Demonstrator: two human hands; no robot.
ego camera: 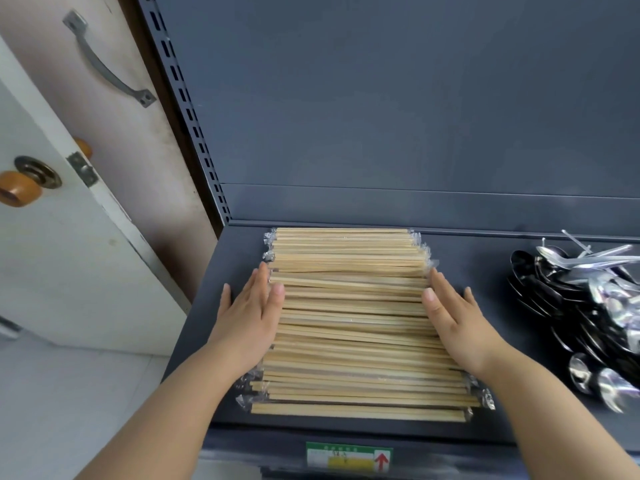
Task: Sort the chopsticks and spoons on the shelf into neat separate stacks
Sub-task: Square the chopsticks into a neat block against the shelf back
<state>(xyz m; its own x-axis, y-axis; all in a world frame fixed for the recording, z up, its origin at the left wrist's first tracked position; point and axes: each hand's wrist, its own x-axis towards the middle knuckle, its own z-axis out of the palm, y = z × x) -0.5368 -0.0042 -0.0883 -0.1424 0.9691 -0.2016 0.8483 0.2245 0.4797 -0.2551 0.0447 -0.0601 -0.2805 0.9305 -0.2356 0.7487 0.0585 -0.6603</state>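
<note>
A wide stack of pale wooden chopsticks [353, 317] in clear plastic wrappers lies crosswise on the dark grey shelf [485, 289]. My left hand [247, 320] presses flat against the stack's left ends, fingers straight, thumb lying on top. My right hand [457, 320] presses flat against the right ends in the same way. A heap of shiny metal spoons [588, 317] lies apart at the shelf's right side, bowls facing left, running out of view.
The shelf's grey back panel [381, 116] rises behind the chopsticks. A slotted upright [188, 112] stands at the left. A white door with a brown knob [15, 187] is left of the shelf. A green price label [348, 457] sits on the front edge.
</note>
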